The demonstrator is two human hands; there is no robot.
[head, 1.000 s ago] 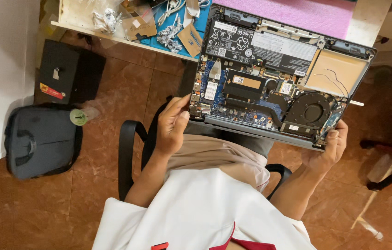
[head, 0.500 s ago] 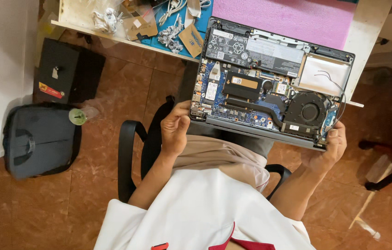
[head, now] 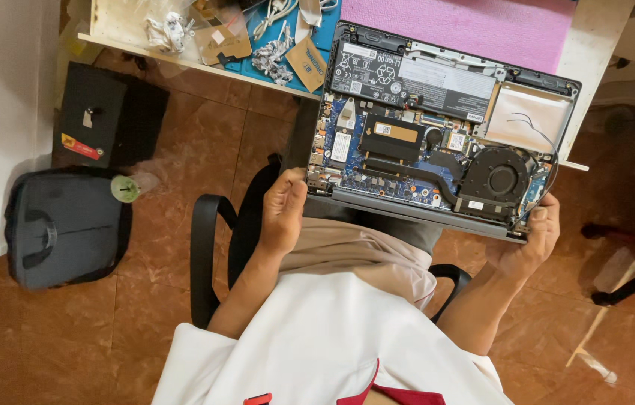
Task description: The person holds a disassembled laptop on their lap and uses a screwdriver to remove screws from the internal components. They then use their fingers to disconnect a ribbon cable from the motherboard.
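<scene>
— Looking down from the head camera, what is that between the two hands?

— An opened laptop (head: 437, 135) with its bottom cover off, insides facing up. A long black battery (head: 415, 79) runs along the far edge, a round black fan (head: 503, 180) sits near the right, dark heat pipes cross the blue circuit board, and a pale bare bay (head: 525, 118) with thin loose wires fills the far right corner.

— Where is it?

— Its far edge lies over the edge of the white table (head: 595, 52), beside a pink mat (head: 475, 22); the near edge hangs out over the person's lap.

— And the left hand?

— The left hand (head: 281, 214) grips the near left corner. Its fingers are curled together and closed on the laptop's edge, thumb lying up against the side.

— The right?

— The right hand (head: 531, 244) holds the near right corner from below, fingers wrapped onto the rim by the fan, fingertips (head: 538, 214) just showing on top.

— Anything else close by?

— A blue mat (head: 287, 45) with cables and cardboard scraps lies left of the laptop. On the floor: a dark bag (head: 62, 229), a black box (head: 107, 120), and a small green-capped bottle (head: 128, 187).
</scene>
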